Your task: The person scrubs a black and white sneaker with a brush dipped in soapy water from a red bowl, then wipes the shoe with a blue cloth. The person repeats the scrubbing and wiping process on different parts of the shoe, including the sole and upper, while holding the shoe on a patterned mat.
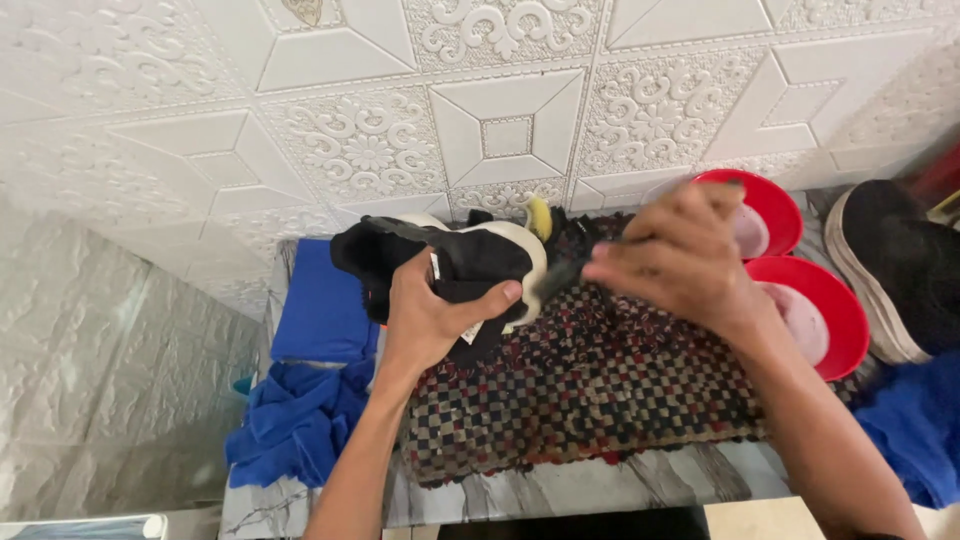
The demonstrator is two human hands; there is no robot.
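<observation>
Over a checkered woven mat (590, 400) on a marble counter, left hand (430, 315) clasping a black-and-white shoe (450, 262) held above the mat, right hand (680, 255) gripping a dark brush (560, 275) against its sole, blue cloths (300, 410) at left, two red bowls (815, 310) and another black shoe (895, 265) at right, embossed white wall panels (480, 110) behind.

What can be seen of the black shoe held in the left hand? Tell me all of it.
The black shoe is dark, soft-looking fabric with a white sole edge and a small white tag hanging below. It lies on its side above the checkered woven mat, gripped around the middle by the left hand. The right hand holds a dark-handled brush, its yellowish head at the sole. Its toe points left, towards the blue cloth.
</observation>
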